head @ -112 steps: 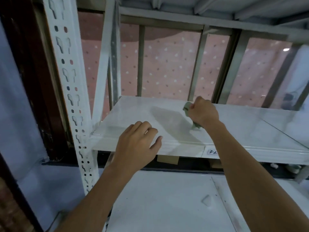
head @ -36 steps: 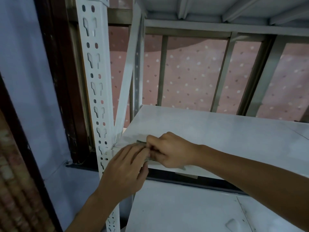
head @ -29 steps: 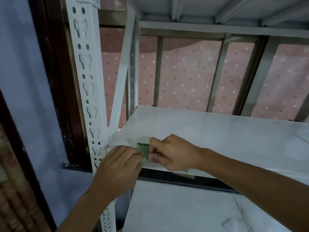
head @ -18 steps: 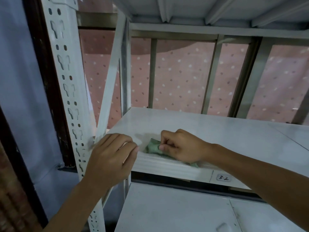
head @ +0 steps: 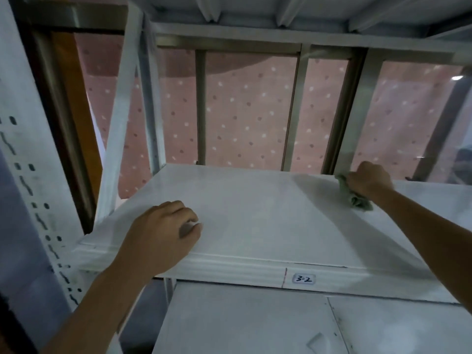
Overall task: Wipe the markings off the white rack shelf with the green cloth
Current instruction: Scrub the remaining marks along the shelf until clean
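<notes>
The right hand [head: 370, 178] reaches to the far right of the white shelf [head: 255, 213]. Its fingers [head: 357, 178] are curled tight round the bunched green cloth [head: 355, 198], which sits on the shelf surface close to the back edge. A tail of the cloth sticks out below those fingers toward the near side. The left hand [head: 161, 233] rests on the front left of the same shelf, well apart from the cloth, its fingers loosely bent and holding nothing. Below and to the right of the left fingers, on the shelf's front lip, is a small label [head: 304, 279] reading "3-2", with a thin red line [head: 284, 277] just left of it. Left of the left fingers stands a slotted white post [head: 28, 195]. Beyond the right fingers, window bars [head: 201, 106] stand before a pink dotted curtain [head: 245, 111]. A lower shelf [head: 242, 323] lies beneath both hands.
</notes>
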